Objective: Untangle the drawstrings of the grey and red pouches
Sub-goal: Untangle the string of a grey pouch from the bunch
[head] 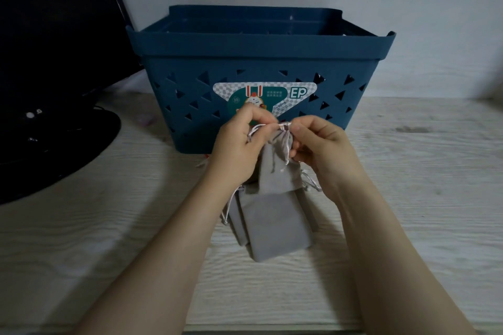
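The fingertips of both hands meet at the gathered neck of a grey pouch (275,166). The left hand (239,141) pinches a loop of pale drawstring (258,128) between thumb and curled fingers; the right hand (318,147) pinches the cord right at the cinched mouth, its other fingers curled beside the cloth. The pouch hangs from that grip just in front of the blue basket (258,62), its lower edge over more grey pouches (275,228) lying stacked on the pale wooden table (408,198), with loose cord ends trailing out at both sides. No red pouch can be made out clearly; only a small red fleck shows near the basket's foot.

The pouch looks light, soft and limp, so it should offer no resistance and will swing freely. The cord seems thin and smooth, likely to slip, and hard pulling would probably tighten any knot. The best hold is likely on the cord itself, close to the tangle, not on the cloth.
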### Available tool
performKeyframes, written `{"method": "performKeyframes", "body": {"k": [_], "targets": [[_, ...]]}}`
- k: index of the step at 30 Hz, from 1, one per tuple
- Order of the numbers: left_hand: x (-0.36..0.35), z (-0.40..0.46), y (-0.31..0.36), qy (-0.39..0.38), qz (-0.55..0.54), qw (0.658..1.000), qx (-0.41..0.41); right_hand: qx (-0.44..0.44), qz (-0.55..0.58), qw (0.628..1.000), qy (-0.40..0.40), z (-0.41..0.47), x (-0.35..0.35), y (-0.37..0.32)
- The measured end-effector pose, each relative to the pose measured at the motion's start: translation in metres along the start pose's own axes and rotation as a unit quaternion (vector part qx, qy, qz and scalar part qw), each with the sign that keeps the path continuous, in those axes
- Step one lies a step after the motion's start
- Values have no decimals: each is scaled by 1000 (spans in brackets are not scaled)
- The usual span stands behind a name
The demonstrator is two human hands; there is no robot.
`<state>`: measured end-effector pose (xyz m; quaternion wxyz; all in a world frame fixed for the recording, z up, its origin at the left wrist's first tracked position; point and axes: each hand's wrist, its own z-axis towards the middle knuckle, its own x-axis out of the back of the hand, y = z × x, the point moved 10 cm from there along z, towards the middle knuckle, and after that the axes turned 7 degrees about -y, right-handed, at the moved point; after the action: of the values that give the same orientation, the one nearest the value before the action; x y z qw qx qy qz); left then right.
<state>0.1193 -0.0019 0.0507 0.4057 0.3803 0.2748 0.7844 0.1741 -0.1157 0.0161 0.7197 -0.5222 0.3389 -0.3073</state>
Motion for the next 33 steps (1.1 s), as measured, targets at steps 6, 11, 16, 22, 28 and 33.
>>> {"method": "performKeyframes", "body": {"k": [6,11,16,22,28,33], "targets": [[-14,0,-13,-25,-13,998,59,-59,108,992,20,0,5,13],[-30,-5,-32,-38,-265,952,150,-81,230,969,50,0,6,24],[-31,-7,-31,-21,-349,922,163,-70,184,979,46,0,4,22],[-39,-12,-38,-11,-343,916,206,-169,348,917,95,-2,1,50],[-46,-10,-28,-36,-366,914,173,-138,392,904,103,-1,3,45],[-39,-5,-26,-24,-408,901,146,-78,245,965,51,5,5,27]]}}
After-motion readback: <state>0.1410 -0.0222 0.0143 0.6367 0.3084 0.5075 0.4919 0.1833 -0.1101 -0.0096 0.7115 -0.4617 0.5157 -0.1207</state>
